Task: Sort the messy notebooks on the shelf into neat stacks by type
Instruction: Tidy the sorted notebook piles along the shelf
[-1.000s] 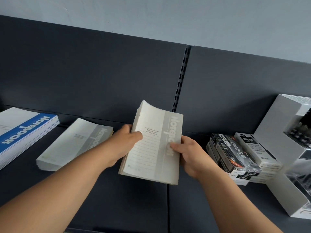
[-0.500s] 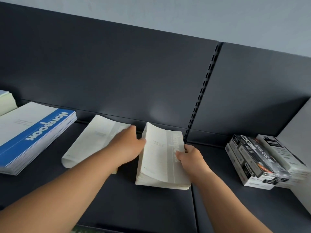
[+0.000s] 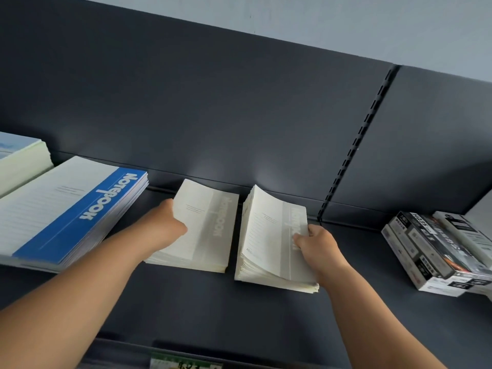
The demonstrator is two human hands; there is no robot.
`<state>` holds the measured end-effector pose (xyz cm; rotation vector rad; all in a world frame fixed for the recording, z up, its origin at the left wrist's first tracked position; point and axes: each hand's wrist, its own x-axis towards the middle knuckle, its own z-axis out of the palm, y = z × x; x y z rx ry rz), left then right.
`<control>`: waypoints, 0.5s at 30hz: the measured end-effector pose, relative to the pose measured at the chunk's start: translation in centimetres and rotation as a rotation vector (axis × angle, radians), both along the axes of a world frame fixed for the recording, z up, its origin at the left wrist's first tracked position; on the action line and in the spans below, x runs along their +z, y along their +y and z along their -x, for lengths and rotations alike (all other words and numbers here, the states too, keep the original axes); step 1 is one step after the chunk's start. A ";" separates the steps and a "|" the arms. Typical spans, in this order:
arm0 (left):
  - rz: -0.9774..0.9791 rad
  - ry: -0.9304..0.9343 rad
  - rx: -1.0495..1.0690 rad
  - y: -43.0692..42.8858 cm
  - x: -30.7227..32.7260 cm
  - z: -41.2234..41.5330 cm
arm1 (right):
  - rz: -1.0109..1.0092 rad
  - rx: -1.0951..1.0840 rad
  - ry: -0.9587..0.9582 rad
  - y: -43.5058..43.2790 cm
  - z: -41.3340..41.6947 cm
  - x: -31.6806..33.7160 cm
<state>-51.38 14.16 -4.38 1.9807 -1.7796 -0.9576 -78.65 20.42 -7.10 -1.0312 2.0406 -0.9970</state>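
MOVED: left hand (image 3: 167, 225) has shifted from right grey stack (image 3: 269, 241) to left grey stack (image 3: 210, 230), now turned parallel | HOLD: left hand grips its left edge, right hand (image 3: 316, 246) pinches the other's right edge, apparently squaring both | PLACE: 2 matching stacks just beside each other on shelf (image 3: 266, 315), right of blue notebooks (image 3: 80, 209).

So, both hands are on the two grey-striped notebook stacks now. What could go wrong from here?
1. The right notebook stack has bowed top covers and fanned near edges; if the right hand lets go, the top notebooks may slide off.
2. Only a narrow gap separates it from the left notebook stack, which the left hand grips at its side; a push could knock the two together and skew both.
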 end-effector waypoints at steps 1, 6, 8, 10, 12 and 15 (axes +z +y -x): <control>-0.003 -0.004 -0.016 0.0 -0.2 -0.1 | 0.003 -0.002 0.002 -0.2 -0.3 0.0; -0.003 -0.001 -0.039 -0.1 -1.3 -0.2 | -0.003 -0.021 -0.012 -0.4 -1.1 0.0; 0.044 -0.085 -0.023 -0.1 -1.1 -0.1 | -0.002 -0.043 -0.053 -0.3 -1.0 -0.2; 0.246 -0.276 -0.051 0.0 -0.4 0.6 | 0.013 -0.048 -0.052 -0.2 -0.9 -0.3; 0.361 -0.203 -0.123 0.5 0.7 2.3 | 0.019 -0.035 -0.025 0.0 -1.1 -0.3; 0.138 0.138 -0.237 1.3 1.5 5.5 | -0.005 -0.030 0.008 0.0 -1.3 -0.2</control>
